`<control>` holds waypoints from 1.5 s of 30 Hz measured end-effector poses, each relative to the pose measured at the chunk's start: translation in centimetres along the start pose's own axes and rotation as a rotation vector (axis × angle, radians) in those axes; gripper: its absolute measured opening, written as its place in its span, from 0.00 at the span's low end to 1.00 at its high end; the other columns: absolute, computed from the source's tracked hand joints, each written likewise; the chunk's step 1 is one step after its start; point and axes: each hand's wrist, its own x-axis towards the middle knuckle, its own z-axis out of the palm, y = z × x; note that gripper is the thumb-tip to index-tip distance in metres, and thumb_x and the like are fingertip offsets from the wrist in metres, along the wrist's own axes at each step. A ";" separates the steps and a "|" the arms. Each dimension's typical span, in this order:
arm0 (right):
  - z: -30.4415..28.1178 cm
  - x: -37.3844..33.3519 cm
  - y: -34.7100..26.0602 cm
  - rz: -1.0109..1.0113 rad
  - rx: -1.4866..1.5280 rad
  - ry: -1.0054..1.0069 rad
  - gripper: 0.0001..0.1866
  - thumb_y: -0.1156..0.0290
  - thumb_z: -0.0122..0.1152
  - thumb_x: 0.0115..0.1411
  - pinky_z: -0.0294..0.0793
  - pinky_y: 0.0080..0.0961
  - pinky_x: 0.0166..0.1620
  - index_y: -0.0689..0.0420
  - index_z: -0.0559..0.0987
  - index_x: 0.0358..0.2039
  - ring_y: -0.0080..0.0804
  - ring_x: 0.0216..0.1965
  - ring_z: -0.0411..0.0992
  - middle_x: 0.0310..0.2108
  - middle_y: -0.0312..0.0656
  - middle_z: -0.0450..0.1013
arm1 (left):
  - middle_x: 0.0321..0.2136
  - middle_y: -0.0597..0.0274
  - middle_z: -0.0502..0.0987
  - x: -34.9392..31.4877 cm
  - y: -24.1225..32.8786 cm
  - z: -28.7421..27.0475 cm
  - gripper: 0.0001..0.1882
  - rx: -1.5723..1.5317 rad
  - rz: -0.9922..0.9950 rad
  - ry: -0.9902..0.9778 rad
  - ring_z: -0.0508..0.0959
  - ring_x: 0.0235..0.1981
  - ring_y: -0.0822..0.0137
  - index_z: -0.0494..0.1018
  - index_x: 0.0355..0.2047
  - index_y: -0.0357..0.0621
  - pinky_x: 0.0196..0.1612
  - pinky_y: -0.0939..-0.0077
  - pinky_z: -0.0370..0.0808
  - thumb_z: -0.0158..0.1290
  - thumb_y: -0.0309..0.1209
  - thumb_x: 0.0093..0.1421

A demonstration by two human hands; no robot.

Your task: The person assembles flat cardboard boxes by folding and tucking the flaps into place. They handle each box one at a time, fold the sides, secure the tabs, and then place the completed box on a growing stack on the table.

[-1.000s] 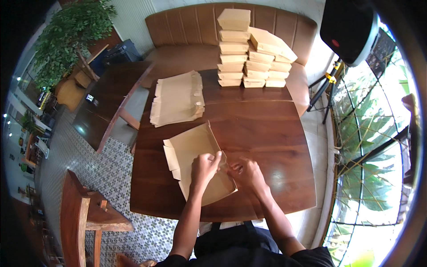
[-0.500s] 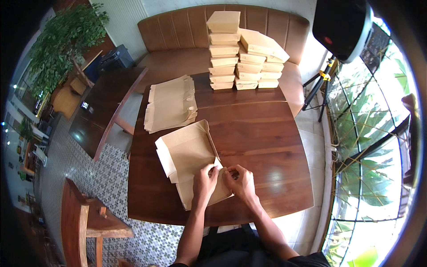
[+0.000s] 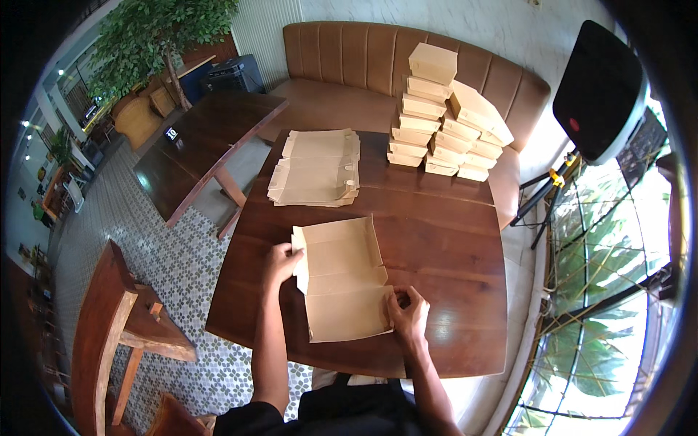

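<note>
A brown cardboard box (image 3: 342, 251), partly folded, lies on the dark wooden table in front of me. Its far half has raised side walls, while the near panel is spread out toward me. My left hand (image 3: 281, 263) is closed on the flap at the left side of the far half. At the right edge of the near panel, my right hand (image 3: 409, 314) pinches the cardboard between thumb and fingers. Beyond the box, a stack of flat cardboard box blanks (image 3: 316, 167) rests on the table.
Several folded boxes (image 3: 429, 105) are piled at the table's far right, before a brown bench (image 3: 338, 54). A black speaker on a tripod (image 3: 600, 91) stands to the right. Another wooden table (image 3: 211, 138) and a wooden chair (image 3: 109, 327) are on the left.
My left hand has moved from the box's right side to its left flap. My right hand stays at the right edge. The view has turned left, shifting the scene rightward.
</note>
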 end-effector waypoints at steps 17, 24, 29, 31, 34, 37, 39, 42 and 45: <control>-4.9 2.9 -3.3 -0.248 0.307 0.119 0.18 0.74 0.70 0.65 0.76 0.25 0.48 0.63 0.78 0.54 0.25 0.42 0.76 0.46 0.40 0.77 | 0.44 0.57 0.82 -9.3 2.2 5.1 0.11 -0.513 0.484 0.112 0.83 0.45 0.69 0.80 0.50 0.31 0.46 0.71 0.84 0.59 0.21 0.69; -3.3 4.7 -13.9 -0.864 -0.442 -0.001 0.37 0.69 0.83 0.49 0.59 0.50 0.71 0.57 0.77 0.60 0.55 0.71 0.59 0.68 0.51 0.65 | 0.46 0.56 0.82 -8.6 2.6 5.1 0.10 -0.463 0.556 0.096 0.83 0.45 0.70 0.81 0.49 0.30 0.48 0.74 0.83 0.61 0.22 0.68; 1.0 7.9 -16.3 -1.002 -0.699 -0.427 0.28 0.67 0.77 0.55 0.61 0.50 0.70 0.51 0.80 0.57 0.49 0.64 0.69 0.59 0.50 0.75 | 0.46 0.55 0.83 -8.4 3.0 5.6 0.12 -0.496 0.530 0.089 0.84 0.47 0.66 0.80 0.50 0.30 0.50 0.71 0.84 0.62 0.23 0.68; 3.8 9.2 -15.5 -0.825 -0.946 -0.566 0.22 0.68 0.74 0.57 0.67 0.47 0.67 0.51 0.83 0.53 0.48 0.55 0.77 0.50 0.48 0.82 | 0.46 0.53 0.83 -8.5 3.1 5.8 0.16 -0.533 0.498 0.089 0.85 0.48 0.64 0.79 0.53 0.31 0.50 0.69 0.84 0.64 0.26 0.67; 4.7 10.1 -13.1 -0.989 -0.654 -0.342 0.12 0.68 0.70 0.60 0.72 0.43 0.61 0.52 0.85 0.45 0.48 0.46 0.80 0.39 0.46 0.84 | 0.48 0.50 0.84 -9.5 2.8 6.6 0.27 -0.401 0.350 0.163 0.85 0.48 0.61 0.76 0.58 0.34 0.49 0.65 0.84 0.70 0.33 0.62; 4.9 10.8 -11.7 -0.965 -0.663 -0.331 0.11 0.70 0.71 0.59 0.73 0.44 0.58 0.52 0.86 0.43 0.49 0.47 0.80 0.42 0.45 0.83 | 0.41 0.48 0.85 -11.1 1.9 7.6 0.23 -0.279 0.237 0.083 0.87 0.41 0.59 0.78 0.49 0.33 0.43 0.64 0.82 0.70 0.35 0.57; 4.7 11.1 -11.5 -1.045 -0.572 -0.253 0.11 0.71 0.71 0.59 0.73 0.44 0.57 0.52 0.86 0.43 0.48 0.48 0.79 0.42 0.44 0.83 | 0.33 0.46 0.84 -11.6 1.6 8.6 0.12 -0.154 0.340 0.269 0.86 0.33 0.57 0.79 0.38 0.32 0.37 0.65 0.81 0.66 0.28 0.58; 4.5 11.4 -11.8 -0.939 -0.601 -0.255 0.10 0.71 0.71 0.58 0.72 0.43 0.57 0.53 0.85 0.41 0.47 0.47 0.79 0.41 0.44 0.83 | 0.33 0.54 0.84 -11.5 0.9 9.2 0.12 -0.313 0.332 0.207 0.84 0.33 0.69 0.79 0.41 0.31 0.36 0.70 0.80 0.64 0.29 0.63; 3.8 11.1 -12.2 -0.938 -0.550 -0.259 0.09 0.72 0.70 0.59 0.72 0.42 0.57 0.53 0.85 0.41 0.46 0.46 0.79 0.40 0.43 0.83 | 0.30 0.59 0.82 -11.3 0.3 9.3 0.10 -0.379 0.348 0.186 0.81 0.32 0.73 0.79 0.41 0.31 0.35 0.75 0.79 0.63 0.26 0.65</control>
